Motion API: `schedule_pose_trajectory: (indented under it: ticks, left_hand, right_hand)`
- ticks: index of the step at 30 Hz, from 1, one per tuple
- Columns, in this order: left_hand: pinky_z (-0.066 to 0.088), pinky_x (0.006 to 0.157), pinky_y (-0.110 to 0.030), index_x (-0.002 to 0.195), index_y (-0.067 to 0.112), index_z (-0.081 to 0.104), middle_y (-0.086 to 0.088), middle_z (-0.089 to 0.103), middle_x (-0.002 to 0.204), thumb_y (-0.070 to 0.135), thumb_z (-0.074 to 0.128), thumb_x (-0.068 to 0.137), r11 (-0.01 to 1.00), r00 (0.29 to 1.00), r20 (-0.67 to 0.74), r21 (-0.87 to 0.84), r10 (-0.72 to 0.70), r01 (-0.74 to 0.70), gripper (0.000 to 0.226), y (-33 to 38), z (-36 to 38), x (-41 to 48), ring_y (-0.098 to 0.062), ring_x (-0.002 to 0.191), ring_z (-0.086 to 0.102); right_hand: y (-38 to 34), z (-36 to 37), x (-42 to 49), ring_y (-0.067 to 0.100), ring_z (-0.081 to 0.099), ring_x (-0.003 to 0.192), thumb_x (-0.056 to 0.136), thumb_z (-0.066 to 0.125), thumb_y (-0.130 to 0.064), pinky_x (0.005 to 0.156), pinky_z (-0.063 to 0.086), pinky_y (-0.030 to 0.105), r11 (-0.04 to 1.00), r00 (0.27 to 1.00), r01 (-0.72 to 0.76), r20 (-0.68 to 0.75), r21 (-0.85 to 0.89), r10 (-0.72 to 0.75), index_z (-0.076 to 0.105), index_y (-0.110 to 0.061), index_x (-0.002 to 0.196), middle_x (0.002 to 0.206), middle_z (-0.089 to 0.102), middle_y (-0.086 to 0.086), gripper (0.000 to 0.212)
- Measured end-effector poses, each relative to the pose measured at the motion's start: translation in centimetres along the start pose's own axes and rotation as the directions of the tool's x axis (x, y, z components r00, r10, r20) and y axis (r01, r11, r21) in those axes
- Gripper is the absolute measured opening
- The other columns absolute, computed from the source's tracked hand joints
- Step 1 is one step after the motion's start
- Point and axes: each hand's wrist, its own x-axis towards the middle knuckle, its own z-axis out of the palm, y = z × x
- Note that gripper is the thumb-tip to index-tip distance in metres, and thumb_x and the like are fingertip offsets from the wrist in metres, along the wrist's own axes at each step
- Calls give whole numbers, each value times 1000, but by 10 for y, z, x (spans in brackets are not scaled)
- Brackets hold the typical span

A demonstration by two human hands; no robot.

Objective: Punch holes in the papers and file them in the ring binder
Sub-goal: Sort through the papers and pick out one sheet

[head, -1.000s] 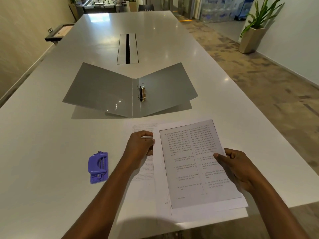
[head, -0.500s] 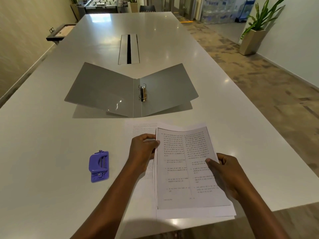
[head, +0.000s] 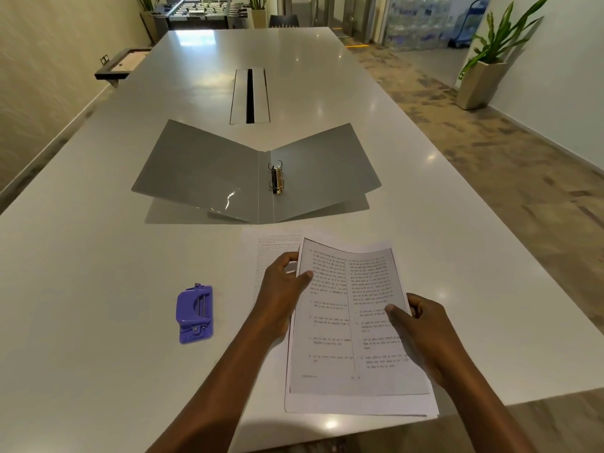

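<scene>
Curving at its far edge, a white printed sheet of paper [head: 346, 322] with two text columns lies over a small stack of white papers [head: 359, 405] near the table's front edge. The left hand [head: 281, 289] pinches its left edge, thumb on top; the right hand [head: 421, 328] grips its right edge likewise. Beyond, an open grey ring binder [head: 202, 171] lies with its covers tilted up. A purple plastic hole punch [head: 195, 313] sits left of the left hand on the glossy white table [head: 98, 256].

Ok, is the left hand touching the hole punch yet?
Apart. The head view shows bare table between the purple hole punch and the left hand, which grips the left edge of the top sheet.
</scene>
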Motion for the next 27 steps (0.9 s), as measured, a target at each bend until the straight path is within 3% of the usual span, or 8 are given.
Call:
schedule_pose_trajectory:
  ticks: [5,8,11,15,18,20,23,27]
  left_hand:
    - [65,68,-34,116,35,62,2,75,118,15,66,101,996,997,-17,33,79,-78,26,2,-9,-3,-18,93,79]
    - [64,63,-35,115,26,63,-2,81,101,5,62,101,996,994,-67,-3,86,-86,24,19,-34,-1,-19,85,81]
    - [66,67,-43,118,18,62,-10,80,104,2,63,100,996,986,-143,12,85,-84,25,34,-78,2,-25,85,81]
    - [64,60,-40,109,17,65,-18,78,105,-3,61,99,994,974,-218,-66,68,-84,22,46,-143,2,-24,75,79]
    - [65,62,-39,122,15,63,-21,76,113,2,63,99,996,967,-249,-61,54,-71,26,48,-186,0,-28,83,78]
    - [66,63,-40,129,16,61,-20,76,116,4,64,99,996,966,-256,-69,41,-60,33,49,-206,-3,-33,92,76]
    - [66,61,-40,135,20,58,-15,76,114,6,64,99,996,965,-260,-75,33,-54,39,50,-226,-9,-33,99,73]
    - [65,57,-35,140,20,56,-14,75,117,6,63,99,992,969,-249,-123,6,-38,44,45,-244,-14,-27,94,72]
  right_hand:
    - [-4,4,1,23,80,81,101,64,-21,76,66,45,999,1000,7,10,39,-7,72,-9,104,92,80,6,15]
    - [-8,10,5,14,78,81,100,66,-22,75,62,31,996,993,94,-66,2,-94,72,-17,113,92,81,-1,16]
    - [-11,21,14,17,78,79,98,68,-18,69,59,24,990,981,135,-144,42,-128,71,-17,114,90,80,1,16]
    - [-12,42,27,11,73,89,95,70,-18,83,61,38,971,960,199,-171,-130,-219,73,-18,113,95,77,-7,18]
    - [-15,61,35,-1,66,93,94,72,-16,88,56,20,921,937,280,-130,-271,-324,70,-14,122,111,73,-5,28]
    - [-17,72,38,6,64,103,94,73,-18,90,47,10,883,927,307,-97,-355,-361,64,-12,131,124,67,1,39]
    - [-15,83,28,19,58,125,95,72,-27,101,44,26,850,924,284,-110,-444,-367,57,-14,139,137,61,3,48]
    - [-9,94,4,21,49,133,95,68,-45,101,43,30,776,928,224,-113,-590,-354,48,-14,147,143,55,5,64]
